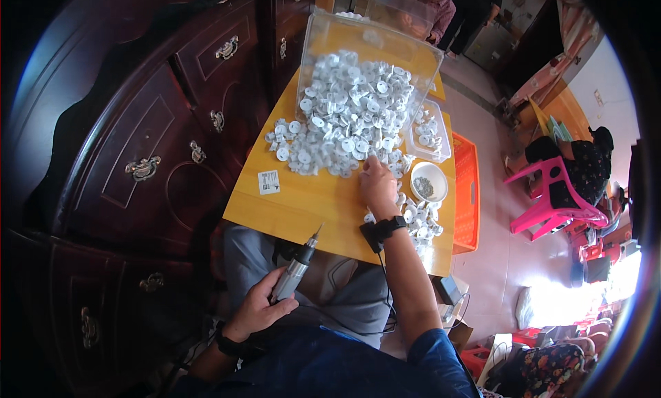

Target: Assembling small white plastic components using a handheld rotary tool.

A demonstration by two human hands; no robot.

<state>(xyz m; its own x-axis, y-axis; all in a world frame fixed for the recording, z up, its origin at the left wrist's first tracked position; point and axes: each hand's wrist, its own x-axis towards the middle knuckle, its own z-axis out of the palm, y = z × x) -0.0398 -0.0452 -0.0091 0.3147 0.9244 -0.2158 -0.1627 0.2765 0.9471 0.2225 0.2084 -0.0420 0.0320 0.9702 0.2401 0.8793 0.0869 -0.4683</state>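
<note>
My left hand (259, 304) is wrapped round a grey and black electric screwdriver (292, 273), held over my lap with its thin bit pointing up and away. My right hand (379, 186) reaches over the wooden table (310, 212) to the near edge of a big heap of small white round plastic parts (358, 105). Its fingers are bent together, and what they hold, if anything, is hidden. Just right of that hand stands a white bowl (442, 195) with small metal pieces, perhaps screws, in it. More white parts (421, 219) lie beside my right wrist.
A large clear plastic bin (430, 57) lies tipped around the heap. A smaller clear tub (445, 150) of white parts and an orange crate (468, 198) are at the right. Dark drawers (124, 157) line the left. Other people sit farther off, one on a pink chair (556, 200).
</note>
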